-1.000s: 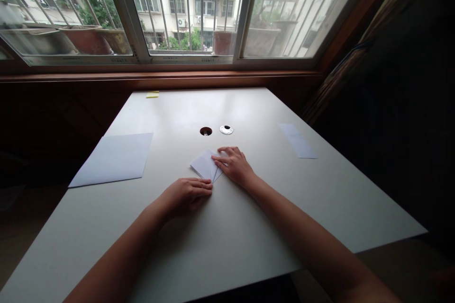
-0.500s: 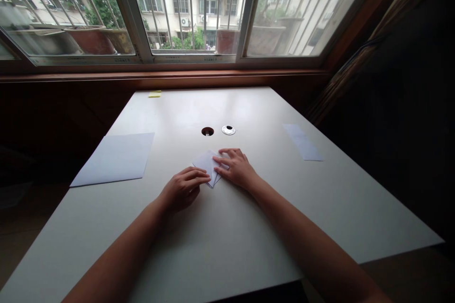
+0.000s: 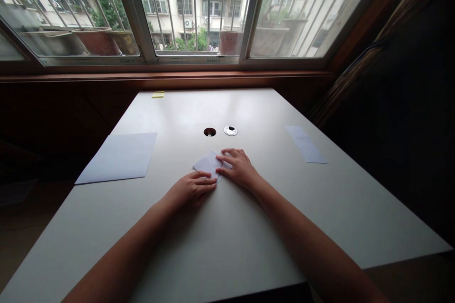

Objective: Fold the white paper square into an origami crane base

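A small sheet of folded white paper point(image 3: 206, 161) lies on the white table, one corner pointing away from me and another to the left. My left hand point(image 3: 194, 187) is at its near corner, fingers close together over the edge and covering that corner; the thumb is hidden. From the right, my right hand point(image 3: 237, 165) rests on the paper with its fingers spread, pressing it against the tabletop.
On the left of the table point(image 3: 227, 246) lie larger white sheets point(image 3: 117, 157). A white paper strip point(image 3: 306, 144) is at the right. Beyond my hands are a round cable hole point(image 3: 209, 132) and its loose metal cover point(image 3: 231, 130). Yellow sticky notes point(image 3: 158, 94) lie near the far edge.
My left hand has moved slightly right and its fingers have come down over the paper's near corner, which showed before. My right hand stays on the paper. The view has shifted slightly.
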